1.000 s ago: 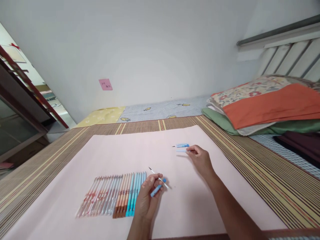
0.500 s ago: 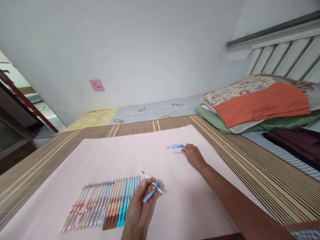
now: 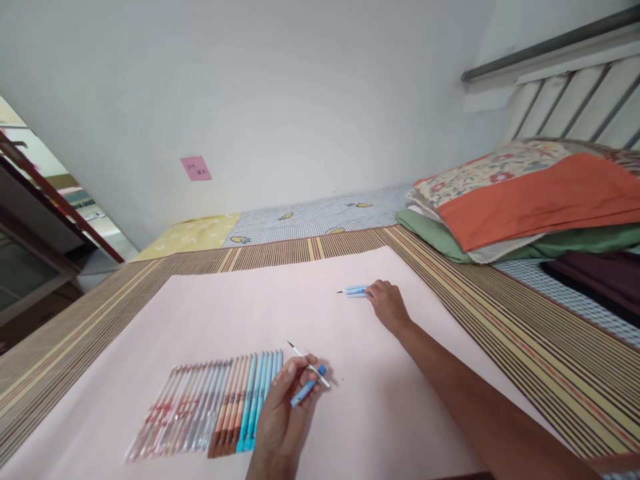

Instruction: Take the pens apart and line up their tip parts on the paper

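My left hand (image 3: 290,397) is closed beside the row of pens, palm partly up. Between its fingers are a thin white stick with a dark point, like a pen refill (image 3: 301,352), and a short blue pen piece (image 3: 303,395) with a rounded darker end. Farther off on the right, my right hand (image 3: 389,303) has its fingers closed on the near ends of slim light-blue pens (image 3: 356,291) lying on the pink sheet (image 3: 250,307). A dark tip sticks out at their left; the gripped ends are hidden.
Several pens (image 3: 200,407) lie side by side at the lower left, clear-red, brown-orange and turquoise. The sheet rests on a striped mat (image 3: 450,300). Folded pillows (image 3: 535,207) and dark cloth (image 3: 595,280) are at the right. A pink note (image 3: 196,168) is on the wall.
The pale piece under my right fingers has moved up against the blue pens, closing the gap between them. My left hand keeps its hold; the view has shifted slightly.
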Tool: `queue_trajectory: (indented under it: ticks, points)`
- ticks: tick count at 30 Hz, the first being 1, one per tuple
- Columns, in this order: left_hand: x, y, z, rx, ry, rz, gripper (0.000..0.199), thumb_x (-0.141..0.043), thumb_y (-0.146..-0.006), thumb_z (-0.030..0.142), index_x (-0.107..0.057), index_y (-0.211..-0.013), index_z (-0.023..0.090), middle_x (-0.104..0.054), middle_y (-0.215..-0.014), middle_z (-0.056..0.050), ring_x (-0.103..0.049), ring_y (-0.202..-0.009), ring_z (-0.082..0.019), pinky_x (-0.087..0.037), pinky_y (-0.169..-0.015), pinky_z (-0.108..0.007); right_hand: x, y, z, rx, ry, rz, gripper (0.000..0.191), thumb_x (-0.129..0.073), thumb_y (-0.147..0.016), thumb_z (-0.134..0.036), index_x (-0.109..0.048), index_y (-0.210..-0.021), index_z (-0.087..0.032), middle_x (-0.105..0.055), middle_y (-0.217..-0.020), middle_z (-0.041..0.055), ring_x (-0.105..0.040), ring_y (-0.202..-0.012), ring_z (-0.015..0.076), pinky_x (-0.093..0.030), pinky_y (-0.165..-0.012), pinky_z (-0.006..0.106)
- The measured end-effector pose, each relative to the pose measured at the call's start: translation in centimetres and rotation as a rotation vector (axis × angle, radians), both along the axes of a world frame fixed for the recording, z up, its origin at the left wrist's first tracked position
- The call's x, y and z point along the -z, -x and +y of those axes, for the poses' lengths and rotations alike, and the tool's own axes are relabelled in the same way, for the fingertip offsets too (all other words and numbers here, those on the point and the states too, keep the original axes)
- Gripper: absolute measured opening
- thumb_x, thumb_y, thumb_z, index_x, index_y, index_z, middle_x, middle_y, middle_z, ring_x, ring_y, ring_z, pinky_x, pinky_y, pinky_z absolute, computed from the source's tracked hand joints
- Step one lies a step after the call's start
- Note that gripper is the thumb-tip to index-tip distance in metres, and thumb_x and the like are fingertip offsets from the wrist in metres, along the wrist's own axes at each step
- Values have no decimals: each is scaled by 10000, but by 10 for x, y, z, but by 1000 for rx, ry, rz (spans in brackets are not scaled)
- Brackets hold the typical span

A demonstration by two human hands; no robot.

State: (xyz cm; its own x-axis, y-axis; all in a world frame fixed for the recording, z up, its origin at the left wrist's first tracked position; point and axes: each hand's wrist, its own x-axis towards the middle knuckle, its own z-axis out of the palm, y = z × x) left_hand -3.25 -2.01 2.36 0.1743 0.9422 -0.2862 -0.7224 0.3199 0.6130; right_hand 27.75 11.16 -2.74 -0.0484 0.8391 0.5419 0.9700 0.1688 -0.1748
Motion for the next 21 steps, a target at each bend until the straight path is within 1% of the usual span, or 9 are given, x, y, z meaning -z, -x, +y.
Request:
queue_trajectory:
  ticks: [3, 7, 11, 16, 18, 21]
  points:
    - [1, 0, 0, 1, 0, 2, 227, -913, -683, 276, -803, -830, 143, -768, -1008, -115, -702, -738, -167, -626, -688, -295, -1, -1, 1, 1, -2, -9, 94, -594, -949, -138, -669, -951, -196, -658, -976, 94, -535, -923, 250, -308, -780, 354]
    - [2, 0, 0, 8, 12, -9, 249, -926, -669, 273, -803, -832, 132, -766, -1007, -119, -692, -731, -154, -630, -712, -302, -1, -1, 1, 8, -10, -17, 99, -589, -953, -145, -674, -971, -192, -654, -977, 98, -536, -926, 255, -303, -772, 357]
    - [2, -1, -1, 18, 15, -25, 243, -921, -682, 266, -800, -838, 125, -761, -1007, -119, -677, -720, -140, -630, -726, -307, -1, -2, 3, -7, -10, -33, 141, -551, -979, -158, -674, -921, -192, -651, -936, 88, -525, -889, 240, -291, -765, 352]
    - [3, -2, -1, 22, 12, -38, 222, -909, -698, 253, -796, -838, 122, -759, -997, -120, -680, -721, -142, -628, -703, -290, -2, -2, 5, -30, -20, -60, 177, -543, -990, -157, -670, -867, -178, -655, -910, 86, -517, -867, 232, -277, -755, 352]
    - [4, -3, -1, 22, 13, -46, 208, -900, -708, 249, -794, -838, 125, -760, -998, -119, -685, -723, -147, -633, -710, -303, -3, -2, 4, -42, -24, -69, 190, -536, -996, -156, -668, -860, -174, -656, -899, 83, -515, -861, 227, -274, -760, 352]
    - [7, -4, -1, 22, 9, -60, 174, -868, -749, 236, -791, -856, 122, -757, -1015, -120, -689, -737, -149, -640, -761, -337, -4, -1, 4, -58, -28, -74, 212, -512, -1006, -149, -663, -859, -173, -654, -883, 76, -514, -851, 220, -272, -764, 350]
